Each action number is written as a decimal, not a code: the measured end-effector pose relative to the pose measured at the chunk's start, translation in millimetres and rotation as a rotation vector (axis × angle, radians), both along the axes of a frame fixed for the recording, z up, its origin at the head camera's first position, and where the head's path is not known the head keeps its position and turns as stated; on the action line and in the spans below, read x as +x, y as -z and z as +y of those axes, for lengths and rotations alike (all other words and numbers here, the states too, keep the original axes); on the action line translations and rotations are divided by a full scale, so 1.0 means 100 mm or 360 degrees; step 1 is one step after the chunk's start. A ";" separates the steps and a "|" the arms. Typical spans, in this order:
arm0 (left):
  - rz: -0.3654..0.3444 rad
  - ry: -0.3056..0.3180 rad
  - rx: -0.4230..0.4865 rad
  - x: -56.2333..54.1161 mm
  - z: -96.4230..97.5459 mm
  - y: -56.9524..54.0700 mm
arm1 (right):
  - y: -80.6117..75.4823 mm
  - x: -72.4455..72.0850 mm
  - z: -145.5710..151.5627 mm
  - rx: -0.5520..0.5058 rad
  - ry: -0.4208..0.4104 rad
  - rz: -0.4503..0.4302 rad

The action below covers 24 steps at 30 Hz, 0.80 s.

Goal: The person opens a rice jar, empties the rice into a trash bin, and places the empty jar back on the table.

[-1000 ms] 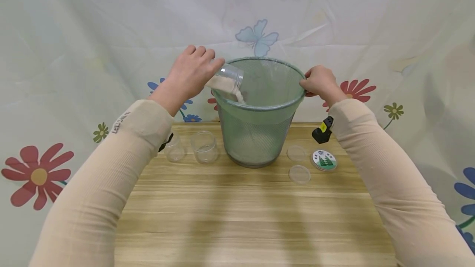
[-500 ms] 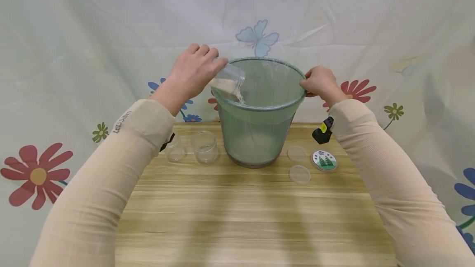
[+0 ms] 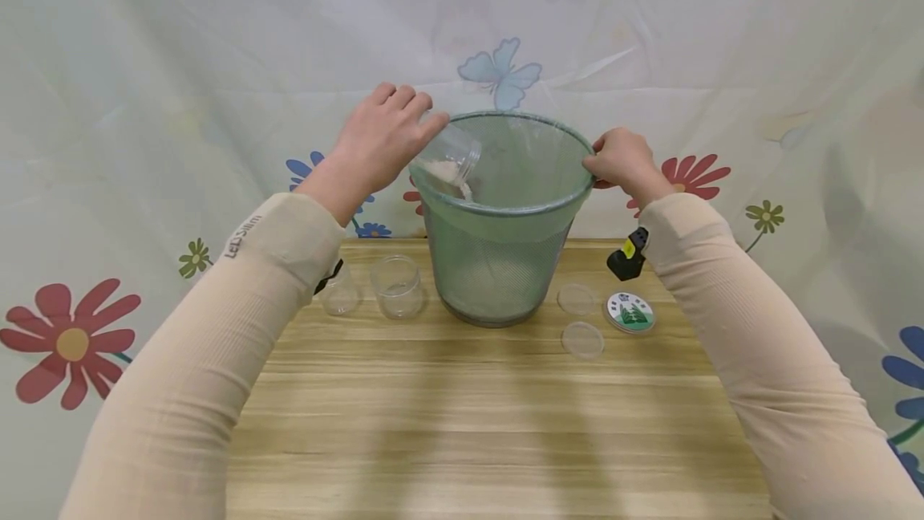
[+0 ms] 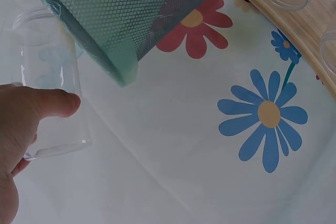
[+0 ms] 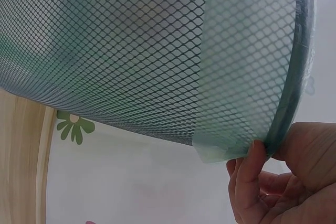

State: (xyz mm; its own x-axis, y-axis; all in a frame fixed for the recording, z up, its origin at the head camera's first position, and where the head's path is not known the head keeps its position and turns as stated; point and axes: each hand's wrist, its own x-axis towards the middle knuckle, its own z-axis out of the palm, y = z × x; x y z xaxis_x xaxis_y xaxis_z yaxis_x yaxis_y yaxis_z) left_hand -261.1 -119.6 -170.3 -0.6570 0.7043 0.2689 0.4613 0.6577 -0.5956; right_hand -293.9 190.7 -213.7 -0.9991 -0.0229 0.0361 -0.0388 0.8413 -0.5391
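My left hand (image 3: 382, 135) grips a clear plastic jar (image 4: 55, 77), tilted with its mouth over the left rim of a mesh wastebasket (image 3: 498, 263). White grains (image 3: 446, 171) lie in the jar and spill from its mouth into the basket. A thin green bag lines the basket and folds over its rim. At the right side, my right hand (image 3: 622, 159) pinches the rim and the bag's edge between thumb and fingers. In the right wrist view, the fingertips (image 5: 255, 153) press against the folded green bag (image 5: 236, 93).
Left of the basket stand two clear jars, one nearer (image 3: 399, 287) and one partly behind my sleeve (image 3: 339, 295). To its right lie two clear discs (image 3: 582, 339) and a round lid (image 3: 631, 312) with a green printed label. A flowered cloth (image 3: 216, 62) hangs behind the wooden table (image 3: 498, 424).
The left hand has shifted slightly right and tipped the jar further over the basket. Fewer grains show in the jar. My right hand has stayed in place on the rim.
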 end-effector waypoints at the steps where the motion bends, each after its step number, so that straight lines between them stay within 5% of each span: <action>1: 0.0000 0.0001 -0.0004 0.00 0.00 0.00 | 0.00 0.00 0.00 -0.0002 0.0000 0.0000; 24: 0.0036 -0.0016 -0.0313 -0.03 0.17 0.02 | 0.02 -0.03 0.00 0.0063 0.0011 0.0014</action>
State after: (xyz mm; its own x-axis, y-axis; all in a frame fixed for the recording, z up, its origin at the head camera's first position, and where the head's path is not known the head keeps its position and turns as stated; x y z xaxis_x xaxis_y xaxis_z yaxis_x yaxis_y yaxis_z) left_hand -264.2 -102.9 -171.9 -0.6598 0.7380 0.1415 0.4400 0.5321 -0.7234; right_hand -296.5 190.9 -215.7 -0.9989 -0.0173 0.0441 -0.0372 0.8621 -0.5053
